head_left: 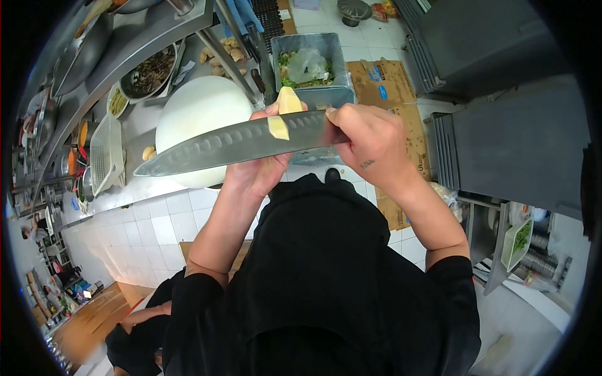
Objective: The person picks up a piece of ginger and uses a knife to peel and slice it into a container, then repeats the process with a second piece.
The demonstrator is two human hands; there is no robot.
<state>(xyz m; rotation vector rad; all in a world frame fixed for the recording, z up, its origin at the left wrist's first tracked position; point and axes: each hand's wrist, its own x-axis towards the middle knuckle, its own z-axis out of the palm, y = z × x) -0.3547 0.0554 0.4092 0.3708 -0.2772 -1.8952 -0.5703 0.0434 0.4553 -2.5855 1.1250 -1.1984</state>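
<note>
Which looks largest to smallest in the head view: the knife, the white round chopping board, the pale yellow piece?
1. White round chopping board
2. Knife, longer but nearer the camera, so unsure
3. Pale yellow piece, clearly smallest

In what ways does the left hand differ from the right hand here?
The left hand holds a pale yellow vegetable piece; the right hand grips the handle of a large knife. The knife's blade partly hides the left hand, while the right hand shows in full. Both are bare and closed.
</note>
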